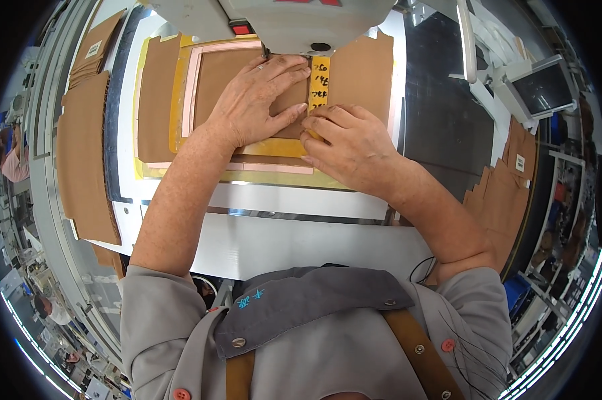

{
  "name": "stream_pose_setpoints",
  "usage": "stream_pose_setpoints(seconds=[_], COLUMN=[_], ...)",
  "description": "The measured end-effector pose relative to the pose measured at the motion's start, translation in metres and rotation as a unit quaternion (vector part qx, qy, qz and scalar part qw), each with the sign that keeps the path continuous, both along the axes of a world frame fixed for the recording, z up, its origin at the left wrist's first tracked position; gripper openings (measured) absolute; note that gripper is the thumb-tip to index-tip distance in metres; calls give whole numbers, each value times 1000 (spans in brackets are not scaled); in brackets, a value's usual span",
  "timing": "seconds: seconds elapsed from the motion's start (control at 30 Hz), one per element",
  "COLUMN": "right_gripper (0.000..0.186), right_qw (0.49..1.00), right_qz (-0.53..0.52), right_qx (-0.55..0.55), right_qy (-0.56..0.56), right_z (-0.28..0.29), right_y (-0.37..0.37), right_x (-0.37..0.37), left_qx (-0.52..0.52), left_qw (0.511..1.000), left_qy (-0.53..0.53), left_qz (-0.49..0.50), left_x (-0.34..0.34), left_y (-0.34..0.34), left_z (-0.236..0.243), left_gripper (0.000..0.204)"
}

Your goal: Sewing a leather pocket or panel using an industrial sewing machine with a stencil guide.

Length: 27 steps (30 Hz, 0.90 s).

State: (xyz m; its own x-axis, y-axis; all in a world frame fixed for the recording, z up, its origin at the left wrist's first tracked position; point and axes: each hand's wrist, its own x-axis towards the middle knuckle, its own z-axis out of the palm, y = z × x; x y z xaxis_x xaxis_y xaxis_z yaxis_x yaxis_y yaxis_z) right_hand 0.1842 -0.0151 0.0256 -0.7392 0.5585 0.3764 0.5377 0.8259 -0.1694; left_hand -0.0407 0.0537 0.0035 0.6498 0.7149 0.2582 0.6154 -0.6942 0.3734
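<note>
The brown sheet (215, 77) is best kept flat under the left hand (254, 97), fingers spread — the yellow strip (320, 81) kept straight by the right hand (358, 143), fingers bunched, any pinch unclear

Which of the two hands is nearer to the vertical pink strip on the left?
The left. The left hand is just right of the pink strip, apart from it; the right hand is farther right, at the near end of the yellow strip.
</note>
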Motion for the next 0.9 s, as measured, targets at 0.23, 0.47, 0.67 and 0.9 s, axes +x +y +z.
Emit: stream_pose_setpoints(seconds=[0.23, 0.47, 0.67, 0.9], right_gripper=[16, 20, 21, 23], right_qw=[1000, 999, 997, 995], right_qz=[-19, -49, -69, -81], right_qx=[12, 14, 33, 58], right_qy=[17, 12, -17, -17], right_z=[-4, -4, -3, -8], right_y=[7, 15, 22, 27], right_x=[-1, 3, 2, 5], left_qx=[15, 56, 16, 47], left_qw=[999, 995, 999, 992], left_qy=[36, 58, -25, 109], left_qz=[20, 55, 27, 48], left_x=[1, 5, 4, 5], left_y=[5, 6, 3, -8], left_z=[-1, 5, -3, 10], left_gripper=[56, 31, 36, 55])
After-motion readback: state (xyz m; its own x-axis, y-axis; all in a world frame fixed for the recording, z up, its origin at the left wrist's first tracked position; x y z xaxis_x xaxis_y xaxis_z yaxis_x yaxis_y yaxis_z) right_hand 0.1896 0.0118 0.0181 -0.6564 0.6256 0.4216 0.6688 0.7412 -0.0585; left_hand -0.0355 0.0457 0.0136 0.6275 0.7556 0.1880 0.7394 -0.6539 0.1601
